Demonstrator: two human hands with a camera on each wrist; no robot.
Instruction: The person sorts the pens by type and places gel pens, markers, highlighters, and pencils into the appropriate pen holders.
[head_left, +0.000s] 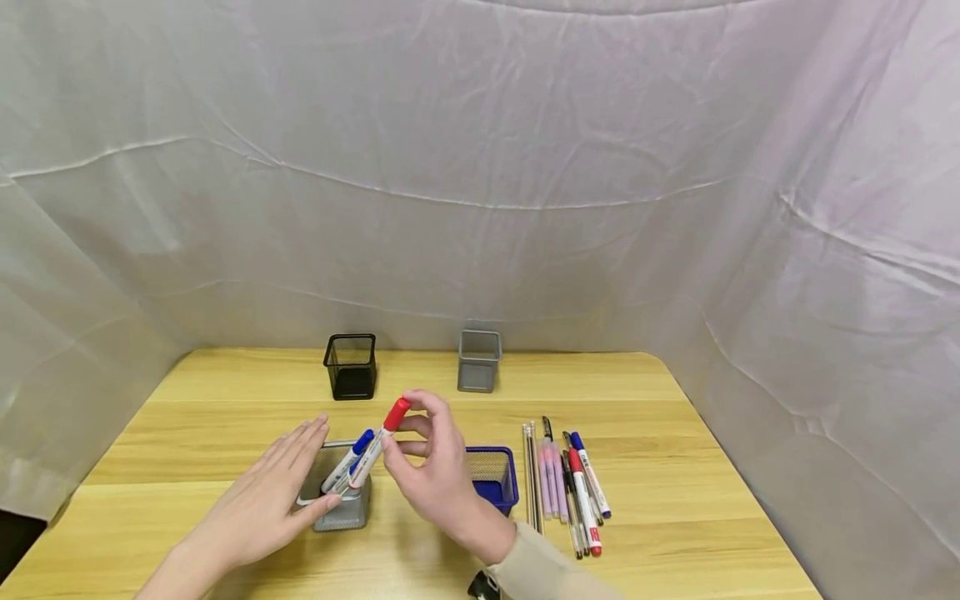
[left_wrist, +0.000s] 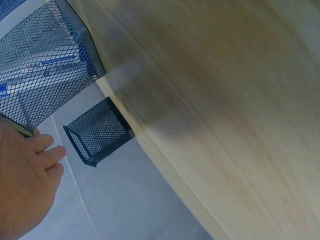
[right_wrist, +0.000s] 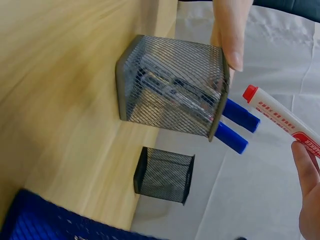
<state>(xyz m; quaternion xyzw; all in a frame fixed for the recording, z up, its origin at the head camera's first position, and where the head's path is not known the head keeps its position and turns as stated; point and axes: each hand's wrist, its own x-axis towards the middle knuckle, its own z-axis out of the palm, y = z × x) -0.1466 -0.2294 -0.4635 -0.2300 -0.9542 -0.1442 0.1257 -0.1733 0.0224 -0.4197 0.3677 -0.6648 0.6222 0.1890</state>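
Two blue-capped markers (head_left: 352,458) stand tilted in a grey mesh pen holder (head_left: 341,518). My left hand (head_left: 258,492) lies at the holder's rim, fingers extended along its left side and thumb at the front edge. In the right wrist view, that thumb touches the rim. My right hand (head_left: 435,471) pinches a red-capped marker (head_left: 375,450) near its cap. The marker slants down toward the holder, its lower red end (right_wrist: 250,93) just outside the mouth beside the blue caps (right_wrist: 240,116).
A blue mesh holder (head_left: 512,483) stands beyond my right wrist. Pencils (head_left: 532,475), pink pens (head_left: 553,483) and several other pens and markers (head_left: 585,500) lie at right. A black mesh holder (head_left: 352,383) and another grey holder (head_left: 477,377) stand at the back.
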